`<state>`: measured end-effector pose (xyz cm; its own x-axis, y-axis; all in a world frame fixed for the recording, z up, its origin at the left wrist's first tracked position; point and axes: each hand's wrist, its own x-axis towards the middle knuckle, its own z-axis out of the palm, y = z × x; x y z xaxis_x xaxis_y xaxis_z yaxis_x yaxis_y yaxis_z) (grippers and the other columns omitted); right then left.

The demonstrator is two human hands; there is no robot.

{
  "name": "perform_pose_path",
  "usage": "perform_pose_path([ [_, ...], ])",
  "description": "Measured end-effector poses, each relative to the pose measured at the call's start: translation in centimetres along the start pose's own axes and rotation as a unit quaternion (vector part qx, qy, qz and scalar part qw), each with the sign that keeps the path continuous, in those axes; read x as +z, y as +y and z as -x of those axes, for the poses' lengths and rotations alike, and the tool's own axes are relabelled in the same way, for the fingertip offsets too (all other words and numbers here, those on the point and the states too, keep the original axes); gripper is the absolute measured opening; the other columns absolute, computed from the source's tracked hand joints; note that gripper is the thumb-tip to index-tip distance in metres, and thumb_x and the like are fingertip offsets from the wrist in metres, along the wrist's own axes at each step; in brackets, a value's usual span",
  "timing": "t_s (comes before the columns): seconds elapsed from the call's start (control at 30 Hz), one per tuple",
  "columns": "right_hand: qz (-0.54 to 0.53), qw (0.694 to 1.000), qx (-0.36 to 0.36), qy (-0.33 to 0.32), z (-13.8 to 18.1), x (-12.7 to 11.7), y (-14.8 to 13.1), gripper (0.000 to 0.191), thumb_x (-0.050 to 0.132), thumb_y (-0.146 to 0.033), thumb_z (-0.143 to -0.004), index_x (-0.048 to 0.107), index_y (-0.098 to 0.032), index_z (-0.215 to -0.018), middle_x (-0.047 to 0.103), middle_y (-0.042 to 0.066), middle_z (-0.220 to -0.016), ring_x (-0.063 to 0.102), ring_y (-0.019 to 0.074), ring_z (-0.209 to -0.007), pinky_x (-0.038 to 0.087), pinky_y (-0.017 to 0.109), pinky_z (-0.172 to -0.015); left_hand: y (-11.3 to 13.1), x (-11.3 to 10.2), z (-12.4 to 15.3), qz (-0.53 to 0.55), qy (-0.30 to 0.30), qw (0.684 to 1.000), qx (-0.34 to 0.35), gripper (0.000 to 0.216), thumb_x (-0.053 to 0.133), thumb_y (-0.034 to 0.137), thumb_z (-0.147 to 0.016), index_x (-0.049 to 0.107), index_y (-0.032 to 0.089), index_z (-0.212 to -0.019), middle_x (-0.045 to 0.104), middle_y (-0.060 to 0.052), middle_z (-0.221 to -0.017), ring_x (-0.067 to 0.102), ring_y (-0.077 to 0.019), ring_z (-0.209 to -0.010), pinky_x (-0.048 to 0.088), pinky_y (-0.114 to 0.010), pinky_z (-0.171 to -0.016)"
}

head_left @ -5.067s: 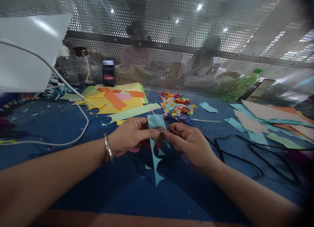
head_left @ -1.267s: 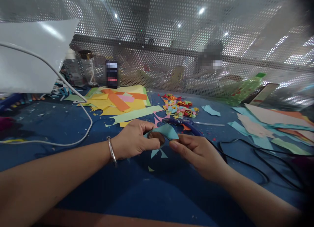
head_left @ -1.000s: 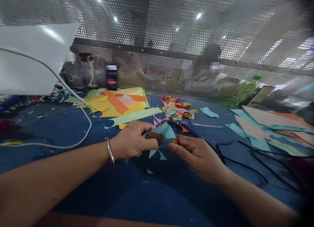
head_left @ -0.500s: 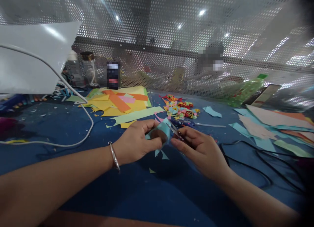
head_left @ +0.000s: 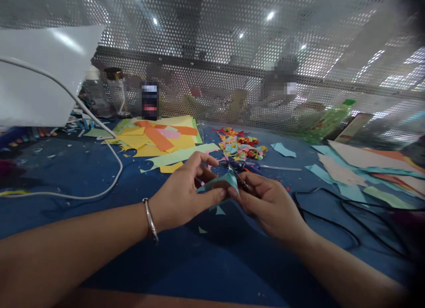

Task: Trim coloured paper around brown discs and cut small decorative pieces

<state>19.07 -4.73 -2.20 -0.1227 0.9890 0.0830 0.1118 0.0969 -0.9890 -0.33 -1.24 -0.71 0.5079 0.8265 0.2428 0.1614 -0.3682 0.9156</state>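
My left hand (head_left: pixel 184 195) pinches a small piece of light blue paper (head_left: pixel 222 183) between thumb and fingers, just above the blue table (head_left: pixel 186 255). My right hand (head_left: pixel 270 204) is closed round a small pair of scissors (head_left: pixel 239 177), whose blades meet the paper's right edge. A silver bangle (head_left: pixel 150 219) sits on my left wrist. Small blue offcuts (head_left: pixel 219 210) lie on the table under my hands.
A stack of yellow, orange and green paper (head_left: pixel 159 139) lies behind my left hand. A heap of small coloured paper bits (head_left: pixel 241 148) sits behind the scissors. More paper sheets (head_left: pixel 361 166) and black cables (head_left: pixel 332 206) are at right, a white cable (head_left: pixel 109 153) at left, a perforated metal screen (head_left: pixel 232 55) behind.
The long blue strip seen earlier is now a small piece. My left hand has turned the paper flatter and its fingers have spread; the scissors stay at the paper's edge.
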Motion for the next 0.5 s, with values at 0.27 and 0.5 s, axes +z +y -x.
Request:
perform_pose_path([
  [0.27,-0.048,0.997,-0.013,0.060,0.1,-0.7,0.6,0.027,0.081,-0.035,-0.074,0.061,-0.017,-0.078,0.043,-0.007,-0.059,0.028,0.0057,-0.048,0.020,0.022,-0.042,2.8,0.0,2.0,-0.225,-0.111,0.967,0.047,0.037,0.056,0.041,-0.091,0.058,0.017,-0.062,0.054,0.003,-0.054,0.045,-0.0088,-0.052,0.031,-0.024,-0.052],
  [0.5,-0.107,0.991,0.001,0.082,0.0,-0.6,0.6,0.032,0.082,-0.039,-0.074,0.061,-0.017,-0.086,0.037,-0.009,-0.055,0.022,0.0042,-0.044,0.014,0.022,-0.040,0.2,1.5,0.5,0.020,-0.024,0.990,-0.139,0.050,0.077,0.054,-0.069,0.061,0.017,-0.098,0.065,-0.003,-0.086,0.057,-0.0152,-0.073,0.043,-0.026,-0.063],
])
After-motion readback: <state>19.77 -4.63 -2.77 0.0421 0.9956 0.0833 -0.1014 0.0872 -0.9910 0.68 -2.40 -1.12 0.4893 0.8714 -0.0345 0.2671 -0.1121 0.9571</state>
